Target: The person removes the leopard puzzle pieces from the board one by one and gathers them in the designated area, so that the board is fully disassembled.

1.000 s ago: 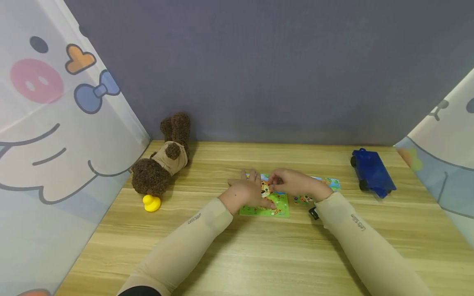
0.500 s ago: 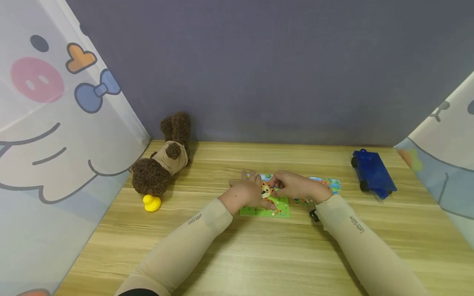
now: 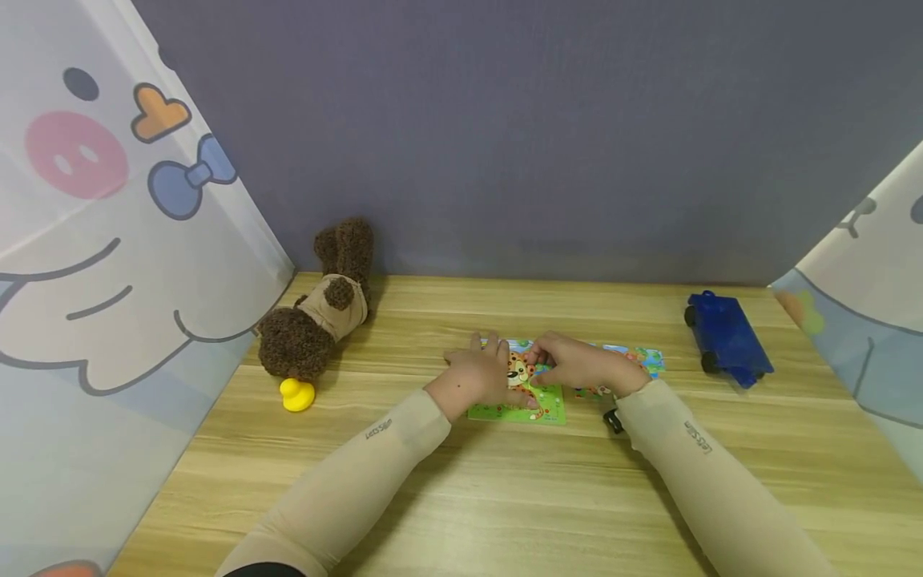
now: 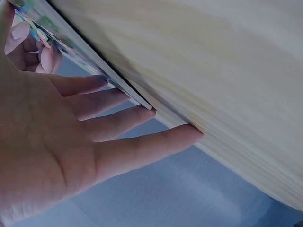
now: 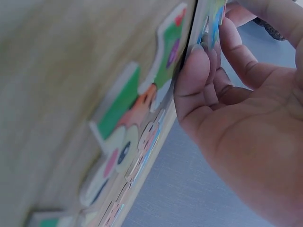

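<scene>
A puzzle board (image 3: 515,414) with a spotted cartoon animal on green lies on the wooden table. My left hand (image 3: 476,377) rests spread across its left part, fingers straight. In the left wrist view, several fingertips touch the board's edge (image 4: 113,75), while one straight finger reaches the table. My right hand (image 3: 573,361) is at the board's upper right, fingers curled. Between its thumb and fingers it pinches a small colourful puzzle piece (image 5: 214,28), mostly hidden by the fingers. Loose puzzle pieces (image 3: 638,358) lie right of the board, partly behind my right hand.
A brown plush toy (image 3: 317,320) lies at the back left, with a yellow rubber duck (image 3: 297,395) by its head. A blue toy cart (image 3: 728,336) stands at the back right. A grey partition (image 3: 505,144) closes off the table's far edge.
My right hand has shifted very slightly over the board's upper right, its fingers curling a little differently. My left hand stays in place on the board.
</scene>
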A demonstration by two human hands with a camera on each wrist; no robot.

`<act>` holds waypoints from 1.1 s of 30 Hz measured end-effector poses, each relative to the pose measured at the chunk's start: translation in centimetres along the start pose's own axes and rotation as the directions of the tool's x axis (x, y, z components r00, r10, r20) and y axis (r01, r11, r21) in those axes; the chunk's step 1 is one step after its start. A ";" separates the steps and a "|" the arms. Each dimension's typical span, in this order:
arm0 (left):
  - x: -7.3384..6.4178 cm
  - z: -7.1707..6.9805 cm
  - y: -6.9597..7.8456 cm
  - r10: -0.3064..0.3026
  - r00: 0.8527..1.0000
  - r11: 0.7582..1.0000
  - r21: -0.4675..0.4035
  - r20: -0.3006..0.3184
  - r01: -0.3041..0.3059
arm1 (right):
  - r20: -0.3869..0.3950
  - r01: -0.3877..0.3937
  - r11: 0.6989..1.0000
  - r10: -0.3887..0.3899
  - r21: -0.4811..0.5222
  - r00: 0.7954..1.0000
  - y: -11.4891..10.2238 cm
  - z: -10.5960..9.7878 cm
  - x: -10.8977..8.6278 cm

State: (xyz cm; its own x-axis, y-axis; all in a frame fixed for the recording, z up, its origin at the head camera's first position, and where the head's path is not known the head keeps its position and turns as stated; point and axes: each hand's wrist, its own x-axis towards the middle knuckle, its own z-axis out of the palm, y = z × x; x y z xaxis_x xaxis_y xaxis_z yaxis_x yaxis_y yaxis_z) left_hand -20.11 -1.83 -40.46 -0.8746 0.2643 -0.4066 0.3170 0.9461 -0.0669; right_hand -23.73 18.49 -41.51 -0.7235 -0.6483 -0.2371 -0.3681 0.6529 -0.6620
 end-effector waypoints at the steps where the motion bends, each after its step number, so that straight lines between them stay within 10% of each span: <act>1: 0.0 0.0 0.0 0.001 1.000 1.000 -0.002 0.001 -0.001 | -0.003 -0.008 1.000 0.008 0.004 1.000 0.0 0.0 0.0; 33: -0.3 -0.7 0.3 -0.002 0.999 1.000 -0.023 0.032 0.003 | -0.002 0.004 0.990 -0.004 0.141 1.000 0.4 0.0 -0.4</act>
State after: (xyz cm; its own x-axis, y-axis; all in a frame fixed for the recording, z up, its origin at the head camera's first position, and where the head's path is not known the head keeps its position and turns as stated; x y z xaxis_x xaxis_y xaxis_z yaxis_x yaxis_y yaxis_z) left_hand -20.01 -1.54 -39.75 -0.8628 0.2561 -0.4358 0.3062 0.9508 -0.0474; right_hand -23.59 19.05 -41.66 -0.7230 -0.6503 -0.2333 -0.2849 0.5883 -0.7568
